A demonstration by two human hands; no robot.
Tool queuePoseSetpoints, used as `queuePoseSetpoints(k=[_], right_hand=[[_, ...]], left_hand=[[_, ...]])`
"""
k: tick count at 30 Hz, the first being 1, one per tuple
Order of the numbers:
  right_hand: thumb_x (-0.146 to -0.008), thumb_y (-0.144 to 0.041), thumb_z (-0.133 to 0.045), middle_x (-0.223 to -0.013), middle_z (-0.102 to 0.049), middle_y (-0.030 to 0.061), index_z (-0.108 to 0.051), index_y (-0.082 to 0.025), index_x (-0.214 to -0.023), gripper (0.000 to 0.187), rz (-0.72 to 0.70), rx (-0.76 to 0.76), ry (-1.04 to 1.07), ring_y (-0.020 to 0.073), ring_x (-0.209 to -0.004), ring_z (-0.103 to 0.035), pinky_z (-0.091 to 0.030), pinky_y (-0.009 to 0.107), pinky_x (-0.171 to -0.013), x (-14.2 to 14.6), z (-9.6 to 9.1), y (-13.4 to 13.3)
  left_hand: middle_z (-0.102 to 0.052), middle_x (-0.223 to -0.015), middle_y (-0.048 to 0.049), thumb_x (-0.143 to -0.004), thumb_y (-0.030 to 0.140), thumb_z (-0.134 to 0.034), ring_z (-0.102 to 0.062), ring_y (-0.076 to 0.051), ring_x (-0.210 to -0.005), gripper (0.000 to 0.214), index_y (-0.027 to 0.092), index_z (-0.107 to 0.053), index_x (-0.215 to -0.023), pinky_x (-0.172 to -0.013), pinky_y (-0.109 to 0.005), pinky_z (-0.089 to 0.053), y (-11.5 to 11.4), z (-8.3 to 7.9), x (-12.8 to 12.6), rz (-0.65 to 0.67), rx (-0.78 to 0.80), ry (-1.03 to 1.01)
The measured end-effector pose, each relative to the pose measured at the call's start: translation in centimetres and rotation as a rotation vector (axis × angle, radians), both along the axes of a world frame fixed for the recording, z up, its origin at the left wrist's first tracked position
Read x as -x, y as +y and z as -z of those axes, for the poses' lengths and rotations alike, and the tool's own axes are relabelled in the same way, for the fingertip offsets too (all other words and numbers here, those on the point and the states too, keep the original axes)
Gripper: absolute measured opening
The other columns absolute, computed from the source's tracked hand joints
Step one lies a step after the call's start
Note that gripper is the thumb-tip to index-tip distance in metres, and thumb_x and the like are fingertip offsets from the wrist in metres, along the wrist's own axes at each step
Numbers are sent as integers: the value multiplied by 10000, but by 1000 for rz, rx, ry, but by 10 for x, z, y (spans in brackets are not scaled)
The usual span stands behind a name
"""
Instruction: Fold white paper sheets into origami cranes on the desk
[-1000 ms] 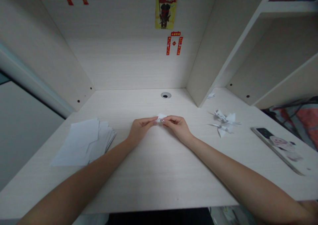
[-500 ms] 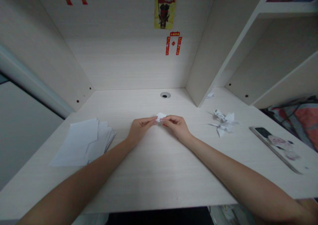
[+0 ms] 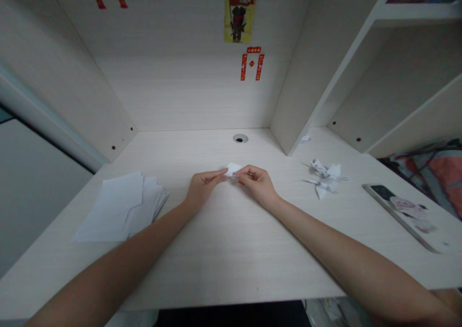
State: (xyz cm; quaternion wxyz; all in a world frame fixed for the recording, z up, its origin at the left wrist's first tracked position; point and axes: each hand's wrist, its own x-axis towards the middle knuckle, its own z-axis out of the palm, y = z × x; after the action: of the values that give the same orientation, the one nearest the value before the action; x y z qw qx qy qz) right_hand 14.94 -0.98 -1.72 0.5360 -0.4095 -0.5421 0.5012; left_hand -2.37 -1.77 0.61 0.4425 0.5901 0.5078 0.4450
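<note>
My left hand [image 3: 202, 187] and my right hand [image 3: 257, 182] meet at the middle of the pale wooden desk [image 3: 231, 250]. Both pinch a small folded piece of white paper [image 3: 233, 168] between thumb and fingertips, just above the desk. Most of the paper is hidden behind my fingers; only a small white corner shows. My forearms reach in from the lower left and lower right.
A loose stack of white paper sheets [image 3: 122, 207] lies at the left. Several folded paper cranes [image 3: 325, 178] sit at the right, and a phone with a cartoon case [image 3: 402, 211] lies beyond them. A cable hole [image 3: 240, 138] is at the back. A shelf divider [image 3: 292, 101] rises at the right.
The hands stay in place. My right fingers have shifted slightly on the paper, and its visible corner sits a little higher.
</note>
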Motion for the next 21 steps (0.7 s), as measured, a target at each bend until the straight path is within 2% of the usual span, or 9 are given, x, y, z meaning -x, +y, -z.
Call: queuePoseSetpoints(k=[12, 21], right_hand=[[-667, -424, -693, -592, -640, 28, -641, -150, -701, 281, 19, -55, -109, 111, -496, -547, -439, 238, -511, 0, 1, -1], [-657, -412, -705, -639, -654, 23, -652, -158, -748, 274, -20, -39, -13, 116, -534, -579, -481, 246, -527, 2, 0, -2]], left_hand=[[-694, -1004, -52, -726, 282, -639, -649, -189, -912, 267, 177, -702, -963, -866, -288, -482, 1, 2, 0, 6, -77, 37], [-658, -1069, -46, -735, 285, -627, -638, -197, -953, 328, 180, -662, -1044, -901, -313, -463, -5, -5, -1, -16, -84, 86]])
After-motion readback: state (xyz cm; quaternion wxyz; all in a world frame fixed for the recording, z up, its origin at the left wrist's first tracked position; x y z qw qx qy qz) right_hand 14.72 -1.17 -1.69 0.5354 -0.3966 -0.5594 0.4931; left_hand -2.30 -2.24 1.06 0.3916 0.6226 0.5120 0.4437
